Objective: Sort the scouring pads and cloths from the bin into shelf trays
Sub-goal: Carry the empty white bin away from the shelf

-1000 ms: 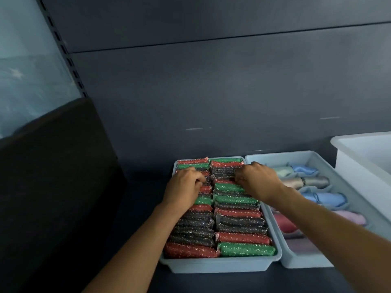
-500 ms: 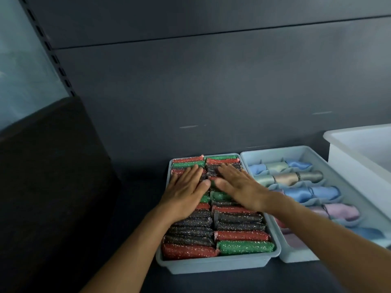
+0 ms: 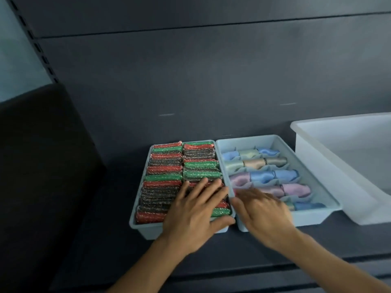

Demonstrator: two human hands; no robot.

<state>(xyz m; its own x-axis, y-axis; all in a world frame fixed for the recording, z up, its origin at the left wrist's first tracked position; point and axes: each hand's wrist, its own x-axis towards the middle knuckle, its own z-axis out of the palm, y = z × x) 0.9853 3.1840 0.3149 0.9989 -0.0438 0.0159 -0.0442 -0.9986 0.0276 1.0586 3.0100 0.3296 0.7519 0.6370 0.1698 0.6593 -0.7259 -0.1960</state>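
Glittery scouring pads (image 3: pixel 182 172) in red, green and dark grey fill the left tray (image 3: pixel 146 230), standing on edge in two tight columns that run from its near wall to its far wall. This pale blue tray sits on the dark shelf (image 3: pixel 211 261), its far end close to the dark back panel (image 3: pixel 190 81). Touching its right side is the right tray (image 3: pixel 313 218), of the same pale blue, with dividers that hold rolled cloths (image 3: pixel 262 176) in blue, pink, pale green and beige, one to a cell.

The left hand (image 3: pixel 194 212) lies flat on the pads at the near right corner of the left tray, fingers straight and spread, thumb stretched out along the near rim. It covers the last few pads of the right column. The right hand (image 3: pixel 264 214) is over the near left corner of the right tray, fingers extended and holding nothing. It is blurred, so I cannot tell whether it touches the cloths under it.

A white plastic bin (image 3: pixel 321 170) stands at the right end of the shelf, just beside the right tray, and its inside shows no contents in the part in view. A large black block (image 3: pixel 42 166) closes off the shelf's left end, well apart from the trays. A slotted upright (image 3: pixel 38 47) runs up the back panel's left edge.
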